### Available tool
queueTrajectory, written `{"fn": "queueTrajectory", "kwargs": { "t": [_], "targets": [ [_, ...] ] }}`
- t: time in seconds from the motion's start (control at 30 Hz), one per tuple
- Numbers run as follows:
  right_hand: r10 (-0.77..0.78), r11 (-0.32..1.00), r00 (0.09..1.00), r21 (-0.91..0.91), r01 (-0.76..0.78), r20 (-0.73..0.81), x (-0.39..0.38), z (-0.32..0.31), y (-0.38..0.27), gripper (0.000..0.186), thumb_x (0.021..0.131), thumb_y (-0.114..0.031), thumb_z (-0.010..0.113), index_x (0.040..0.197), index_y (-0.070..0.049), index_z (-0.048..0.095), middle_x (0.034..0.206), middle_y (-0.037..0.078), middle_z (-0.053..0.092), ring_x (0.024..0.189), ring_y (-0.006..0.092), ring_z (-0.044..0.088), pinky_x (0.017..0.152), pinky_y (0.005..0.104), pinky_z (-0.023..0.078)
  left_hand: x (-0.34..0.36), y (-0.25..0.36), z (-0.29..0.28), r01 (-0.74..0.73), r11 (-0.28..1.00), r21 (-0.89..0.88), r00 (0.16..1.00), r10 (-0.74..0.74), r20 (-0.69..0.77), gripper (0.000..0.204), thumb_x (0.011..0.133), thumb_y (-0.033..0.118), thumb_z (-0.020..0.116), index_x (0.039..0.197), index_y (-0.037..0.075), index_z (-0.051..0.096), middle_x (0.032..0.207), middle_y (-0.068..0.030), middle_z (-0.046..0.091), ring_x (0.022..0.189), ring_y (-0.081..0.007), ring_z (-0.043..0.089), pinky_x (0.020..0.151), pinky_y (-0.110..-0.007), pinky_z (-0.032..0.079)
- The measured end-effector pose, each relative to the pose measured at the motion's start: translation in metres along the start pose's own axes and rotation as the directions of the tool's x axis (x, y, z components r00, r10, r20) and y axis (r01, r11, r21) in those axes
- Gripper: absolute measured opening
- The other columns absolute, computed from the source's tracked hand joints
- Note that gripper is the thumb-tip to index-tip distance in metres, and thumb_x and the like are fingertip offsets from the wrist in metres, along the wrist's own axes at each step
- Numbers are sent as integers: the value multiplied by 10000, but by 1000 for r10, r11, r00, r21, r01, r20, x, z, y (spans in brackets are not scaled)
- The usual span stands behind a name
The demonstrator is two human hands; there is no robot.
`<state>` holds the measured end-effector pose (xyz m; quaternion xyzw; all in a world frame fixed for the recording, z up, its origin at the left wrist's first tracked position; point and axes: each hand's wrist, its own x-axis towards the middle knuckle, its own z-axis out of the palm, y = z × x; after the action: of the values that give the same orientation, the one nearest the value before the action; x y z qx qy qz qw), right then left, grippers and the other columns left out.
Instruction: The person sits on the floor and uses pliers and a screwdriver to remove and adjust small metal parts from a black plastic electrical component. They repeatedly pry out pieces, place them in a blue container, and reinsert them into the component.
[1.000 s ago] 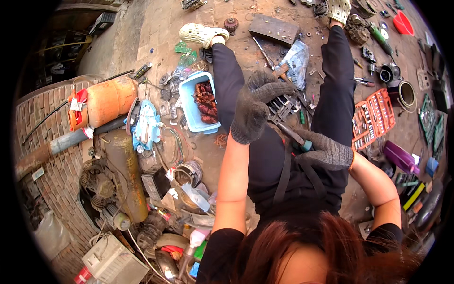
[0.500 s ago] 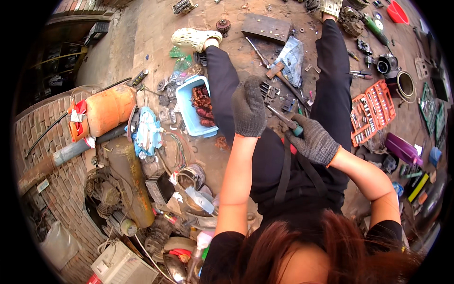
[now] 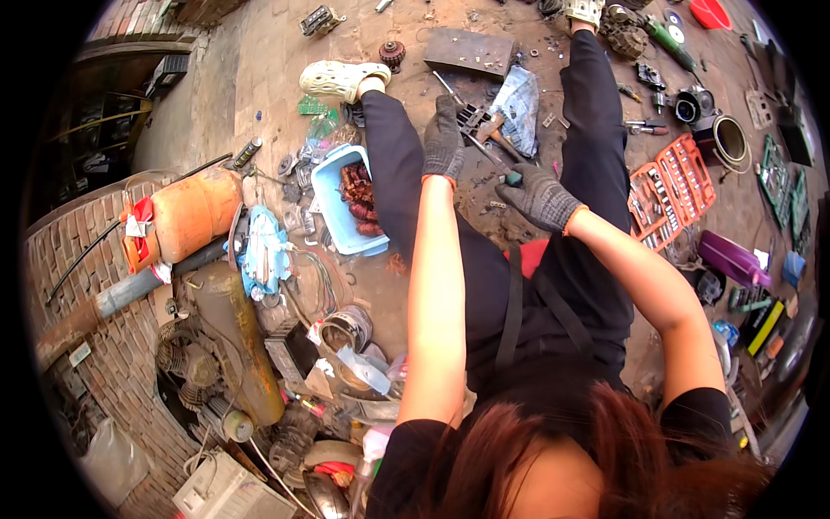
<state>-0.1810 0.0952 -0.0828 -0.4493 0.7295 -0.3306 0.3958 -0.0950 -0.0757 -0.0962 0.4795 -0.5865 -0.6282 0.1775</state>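
My left hand (image 3: 443, 145), in a dark grey knitted glove, is closed at the edge of a dark slotted metal part (image 3: 470, 118), held out between my legs. My right hand (image 3: 539, 197), gloved the same way, grips a screwdriver with a green handle (image 3: 513, 179). Its shaft slants up and left to the slotted part; whether the tip touches is too small to tell. Just beyond lies a hammer (image 3: 489, 128) with a brownish head, beside a crumpled light-blue plastic bag (image 3: 519, 99).
A light-blue basin (image 3: 323, 190) of reddish-brown coils stands left of my leg. To the right lies an orange socket-set case (image 3: 677, 186). Ahead are a flat metal box (image 3: 467, 52) and a green angle grinder (image 3: 670, 43). An orange gas cylinder (image 3: 201, 216) lies far left.
Both hands have reached farther forward, away from my body. The slotted part has moved forward with my left hand, and the screwdriver with my right. The view has shifted slightly.
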Motion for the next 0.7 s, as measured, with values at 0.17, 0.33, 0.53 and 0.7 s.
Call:
{"fn": "queueTrajectory", "kwargs": {
  "t": [0.17,0.33,0.53,0.7],
  "targets": [
    [278,652,747,453,-608,604,-12,-37,-39,290,866,-295,644,772,-37,550,627,49,561,483,92,529,419,248,406,-14,10,-11,-64,941,-332,931,176,321,690,926,627,360,1053,13,646,840,-41,662,642,-143,622,524,-261,494],
    [204,899,900,290,-328,386,-7,-20,-15,339,846,-305,612,794,27,571,652,164,564,586,271,569,564,399,460,-18,27,-9,57,983,173,956,-104,276,642,908,645,391,903,54,642,671,-44,608,465,-121,530,391,-233,399],
    [30,988,991,-152,-9,133,13,4,1,409,838,-338,546,918,55,626,852,294,600,812,429,583,768,458,460,6,-4,-1,196,974,115,981,-194,-31,600,952,560,355,858,34,628,663,-65,631,426,-156,550,339,-273,427],
    [141,947,983,-306,-100,115,42,20,10,421,844,-299,548,1042,68,602,930,258,644,900,368,636,791,418,499,43,-32,1,263,964,-23,948,-263,-177,569,968,506,327,824,45,627,613,-76,623,429,-180,572,353,-305,450]
  ]
}}
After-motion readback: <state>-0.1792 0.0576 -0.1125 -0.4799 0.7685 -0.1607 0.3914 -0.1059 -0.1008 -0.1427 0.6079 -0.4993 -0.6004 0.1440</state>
